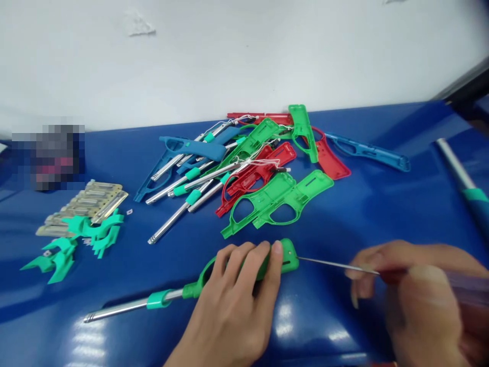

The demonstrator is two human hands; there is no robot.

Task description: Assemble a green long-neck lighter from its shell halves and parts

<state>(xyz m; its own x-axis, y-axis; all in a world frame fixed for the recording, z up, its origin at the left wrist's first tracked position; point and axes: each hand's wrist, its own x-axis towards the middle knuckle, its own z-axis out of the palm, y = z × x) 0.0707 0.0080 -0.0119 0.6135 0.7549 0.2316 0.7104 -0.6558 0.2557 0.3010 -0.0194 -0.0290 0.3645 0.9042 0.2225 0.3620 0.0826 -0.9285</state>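
My left hand (240, 300) is wrapped over the handle of a green gas lighter (289, 255), pressing it against the blue table. The lighter's metal tube (118, 310), with a teal collar (159, 299), points to the left. In my right hand (424, 306) is a screwdriver (340, 264) with a thin shaft and a reddish, see-through handle. Its tip is at the right end of the green handle, close to a small hole; whether it touches cannot be made out. The right hand is partly blurred.
Behind lie green handle shells (298, 199), red shells (260, 173), blue shells (370, 153) and metal tubes with wires (168, 221). Left are teal triggers (61, 260) and clear fuel tanks (84, 204). A blue lighter (476, 196) is at the right edge, a white wall behind.
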